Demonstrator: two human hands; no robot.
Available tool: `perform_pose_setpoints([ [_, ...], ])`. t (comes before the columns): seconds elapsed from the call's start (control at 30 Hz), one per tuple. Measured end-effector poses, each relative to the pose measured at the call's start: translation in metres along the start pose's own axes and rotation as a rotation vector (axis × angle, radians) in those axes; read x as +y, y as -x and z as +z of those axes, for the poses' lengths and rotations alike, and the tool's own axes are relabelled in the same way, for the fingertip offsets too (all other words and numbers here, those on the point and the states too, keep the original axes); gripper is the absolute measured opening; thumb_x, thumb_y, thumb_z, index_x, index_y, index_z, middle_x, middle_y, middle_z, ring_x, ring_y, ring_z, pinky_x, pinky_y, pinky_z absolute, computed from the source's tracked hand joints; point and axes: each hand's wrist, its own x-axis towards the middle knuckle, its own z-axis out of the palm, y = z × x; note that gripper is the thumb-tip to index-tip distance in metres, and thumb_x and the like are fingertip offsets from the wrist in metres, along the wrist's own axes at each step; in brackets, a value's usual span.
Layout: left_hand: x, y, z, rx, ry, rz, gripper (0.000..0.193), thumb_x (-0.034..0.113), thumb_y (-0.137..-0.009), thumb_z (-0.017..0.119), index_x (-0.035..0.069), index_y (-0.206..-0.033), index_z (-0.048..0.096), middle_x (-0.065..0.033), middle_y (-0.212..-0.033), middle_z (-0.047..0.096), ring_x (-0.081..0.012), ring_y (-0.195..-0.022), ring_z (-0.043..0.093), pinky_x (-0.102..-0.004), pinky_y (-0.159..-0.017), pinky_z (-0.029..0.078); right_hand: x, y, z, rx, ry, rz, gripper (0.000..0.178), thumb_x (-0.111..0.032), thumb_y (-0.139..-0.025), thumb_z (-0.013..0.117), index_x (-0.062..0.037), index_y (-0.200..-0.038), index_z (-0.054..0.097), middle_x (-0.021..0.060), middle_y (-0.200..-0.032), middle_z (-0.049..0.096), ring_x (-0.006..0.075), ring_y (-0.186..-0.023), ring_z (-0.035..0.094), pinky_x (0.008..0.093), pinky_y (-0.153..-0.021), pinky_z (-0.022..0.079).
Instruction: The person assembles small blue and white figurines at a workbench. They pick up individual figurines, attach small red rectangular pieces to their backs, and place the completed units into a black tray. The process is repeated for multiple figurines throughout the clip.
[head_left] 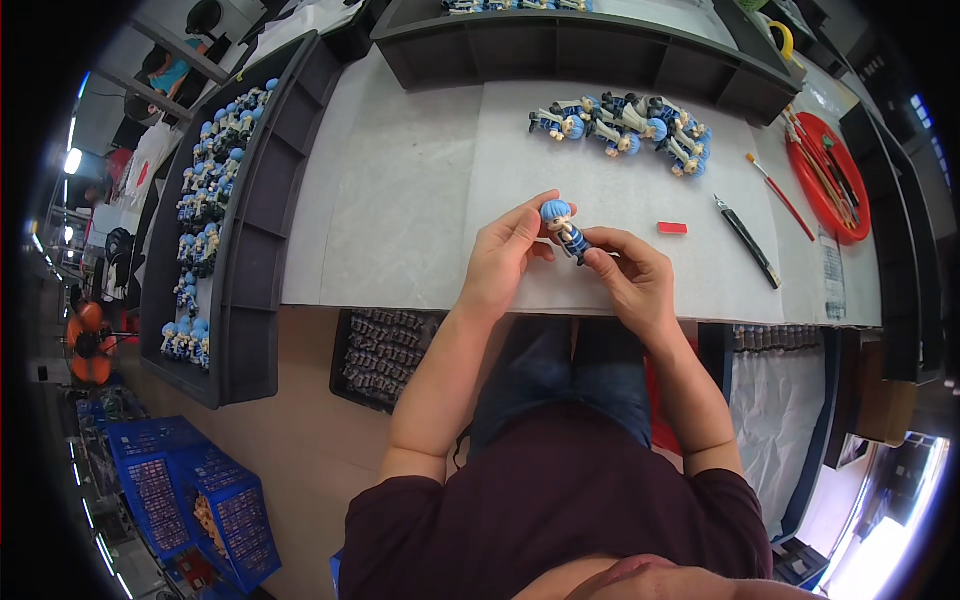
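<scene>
A small blue-haired figurine (562, 226) in a dark outfit is held between both hands above the white table mat (420, 210). My left hand (500, 262) pinches it near the head from the left. My right hand (632, 278) grips its lower body from the right. Farther back on the mat lies a cluster of several similar figurines (625, 125).
A long dark tray (255, 250) on the left holds several more figurines. A dark shelf bin (560, 50) stands at the back. To the right lie a small red block (672, 227), a black knife (748, 243), a thin brush (780, 196) and a red dish (830, 175) of brushes.
</scene>
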Motion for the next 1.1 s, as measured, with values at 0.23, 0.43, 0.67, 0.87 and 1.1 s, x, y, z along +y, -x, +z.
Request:
perform_pose_setpoints([
  [0.23, -0.013, 0.000, -0.006, 0.025, -0.087, 0.071, 0.028, 0.017, -0.090, 0.053, 0.000, -0.112, 0.056, -0.0033, -0.089, 0.061, -0.0079, -0.075, 0.054, -0.0213, -0.067, 0.045, -0.005, 0.002, -0.004, -0.038, 0.036, 0.108, 0.024, -0.009, -0.087, 0.056, 0.0043, -0.108, 0.055, 0.0092, -0.093, 0.063, 0.0123, -0.083, 0.059, 0.0247, -0.075, 0.048],
  [0.43, -0.015, 0.000, -0.010, 0.006, -0.127, 0.060, 0.028, 0.017, -0.091, 0.050, 0.000, -0.113, 0.055, -0.0061, -0.097, 0.063, -0.0078, -0.080, 0.055, -0.0210, -0.069, 0.042, -0.002, 0.004, -0.004, -0.043, 0.022, 0.104, 0.027, -0.010, -0.086, 0.057, 0.0033, -0.110, 0.054, 0.0111, -0.096, 0.063, 0.0130, -0.085, 0.059, 0.0256, -0.075, 0.048],
  [0.67, -0.015, -0.001, -0.010, 0.007, -0.168, 0.043, 0.029, 0.017, -0.092, 0.047, 0.000, -0.114, 0.054, -0.0112, -0.101, 0.063, -0.0106, -0.086, 0.058, -0.0217, -0.073, 0.044, 0.000, 0.004, -0.007, -0.047, 0.038, 0.091, 0.029, -0.009, -0.085, 0.059, 0.0027, -0.110, 0.054, 0.0127, -0.099, 0.062, 0.0152, -0.092, 0.059, 0.0272, -0.079, 0.049],
  [0.87, -0.013, -0.002, -0.009, -0.008, -0.167, 0.037, 0.030, 0.017, -0.092, 0.047, 0.000, -0.117, 0.052, -0.0117, -0.103, 0.062, -0.0113, -0.088, 0.058, -0.0227, -0.075, 0.046, -0.002, 0.001, -0.007, -0.048, 0.018, 0.113, 0.029, -0.005, -0.082, 0.061, 0.0026, -0.110, 0.054, 0.0119, -0.098, 0.061, 0.0152, -0.091, 0.059, 0.0276, -0.078, 0.049],
  [1.1, -0.015, 0.005, 0.002, -0.124, -0.473, 0.208, 0.057, 0.006, -0.079, 0.065, 0.002, -0.130, 0.040, -0.0031, -0.099, 0.055, -0.0085, -0.087, 0.053, -0.0240, -0.080, 0.045, 0.007, 0.007, -0.007, -0.020, 0.057, 0.046, 0.045, 0.002, -0.069, 0.072, 0.0020, -0.110, 0.053, 0.0086, -0.097, 0.058, 0.0137, -0.086, 0.056, 0.0260, -0.076, 0.049],
])
